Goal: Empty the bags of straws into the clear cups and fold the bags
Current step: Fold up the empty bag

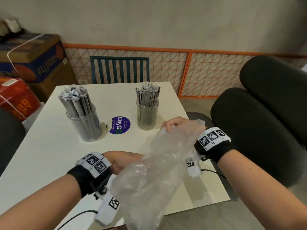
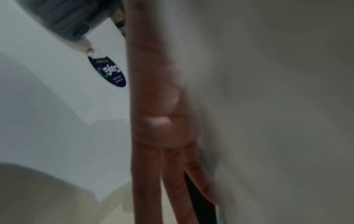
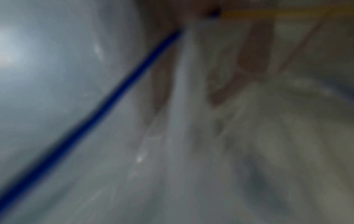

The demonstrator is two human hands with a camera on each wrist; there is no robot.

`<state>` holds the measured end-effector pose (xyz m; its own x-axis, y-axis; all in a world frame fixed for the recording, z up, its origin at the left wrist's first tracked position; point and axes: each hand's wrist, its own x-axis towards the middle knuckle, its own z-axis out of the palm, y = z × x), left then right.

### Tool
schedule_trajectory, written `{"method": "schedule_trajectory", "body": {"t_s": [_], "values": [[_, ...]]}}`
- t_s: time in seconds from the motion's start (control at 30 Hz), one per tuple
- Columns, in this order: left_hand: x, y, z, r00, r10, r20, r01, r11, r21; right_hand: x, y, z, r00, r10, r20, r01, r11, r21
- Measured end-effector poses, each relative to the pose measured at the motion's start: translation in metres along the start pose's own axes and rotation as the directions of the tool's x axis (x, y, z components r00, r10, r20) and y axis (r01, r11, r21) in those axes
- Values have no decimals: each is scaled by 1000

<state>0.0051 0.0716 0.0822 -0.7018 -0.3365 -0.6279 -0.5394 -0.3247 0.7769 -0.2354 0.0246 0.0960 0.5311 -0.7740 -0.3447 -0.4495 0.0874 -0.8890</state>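
In the lower centre of the head view, my left hand (image 1: 123, 161) and right hand (image 1: 176, 124) each grip an end of the empty bag (image 1: 149, 176) above the tabletop (image 1: 49, 155), stretched for folding; both cups (image 1: 84, 125) stand filled, upper centre.

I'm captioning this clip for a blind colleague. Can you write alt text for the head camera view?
Both hands, the left hand and right hand, hold an empty clear plastic bag above a white table. Behind them stand two clear cups of wrapped straws, a larger one on the left and a smaller one on the right, with a round purple sticker between them.
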Motion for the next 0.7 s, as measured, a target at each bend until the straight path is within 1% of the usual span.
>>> {"method": "schedule_trajectory", "body": {"t_s": [0.03, 0.07, 0.1, 0.13, 0.17, 0.2, 0.23, 0.27, 0.3, 0.33, 0.37, 0.4, 0.43, 0.47, 0.5, 0.53, 0.57, 0.6, 0.63, 0.7], "values": [[6, -8, -1, 998, 67, -4, -67, 995, -75, -4, 2, -1, 1000, -21, 16, 22, 998, -56], [16, -18, -3, 993, 115, 0, -114, 986, -121, 0, 11, -6, 997, -31, -76, 25, 997, -72], [22, -31, -6, 991, 119, -61, -129, 974, -187, -6, 12, -8, 964, -32, -264, 14, 997, -70], [25, -39, -10, 982, 109, -156, -146, 958, -247, -8, 22, -16, 885, -3, -466, -17, 999, -39], [26, -44, -13, 955, 92, -280, -181, 933, -312, -16, 24, -12, 785, 63, -616, -83, 997, -4], [26, -51, -17, 907, 71, -415, -235, 904, -358, -20, 30, -6, 730, 182, -659, -168, 982, 85], [30, -57, -20, 839, 63, -541, -293, 890, -350, -24, 30, 7, 732, 304, -609, -235, 953, 194], [32, -59, -19, 774, 54, -631, -330, 885, -329, -25, 30, 23, 757, 368, -540, -273, 929, 251], [34, -62, -18, 721, 51, -691, -355, 883, -306, -24, 24, 41, 793, 396, -462, -302, 915, 267], [35, -61, -13, 695, 57, -717, -374, 880, -293, -18, 24, 56, 829, 383, -407, -287, 917, 279], [36, -61, -9, 702, 87, -707, -399, 870, -290, -11, 22, 71, 850, 371, -375, -278, 919, 280], [35, -56, -3, 735, 119, -668, -422, 851, -313, -1, 26, 81, 856, 375, -355, -273, 912, 307], [32, -52, 2, 777, 157, -610, -443, 825, -351, 5, 28, 87, 854, 393, -340, -268, 893, 362], [29, -50, 6, 809, 190, -556, -460, 794, -398, 11, 33, 87, 871, 393, -295, -222, 850, 477], [27, -49, 7, 833, 215, -510, -469, 763, -444, 13, 34, 86, 902, 377, -210, -187, 780, 597], [23, -49, 8, 848, 228, -479, -470, 742, -478, 12, 34, 86, 939, 323, -117, -155, 701, 696], [22, -51, 7, 855, 228, -465, -466, 729, -501, 7, 29, 88, 965, 258, -53, -128, 638, 759], [20, -53, 6, 860, 209, -465, -456, 724, -517, 4, 28, 88, 980, 198, -26, -102, 608, 787], [17, -56, 4, 861, 194, -469, -449, 723, -525, 1, 25, 88, 991, 134, -15, -71, 610, 789], [13, -58, 1, 869, 210, -449, -450, 713, -538, 0, 20, 89, 995, 83, -47, -17, 634, 773]]}}
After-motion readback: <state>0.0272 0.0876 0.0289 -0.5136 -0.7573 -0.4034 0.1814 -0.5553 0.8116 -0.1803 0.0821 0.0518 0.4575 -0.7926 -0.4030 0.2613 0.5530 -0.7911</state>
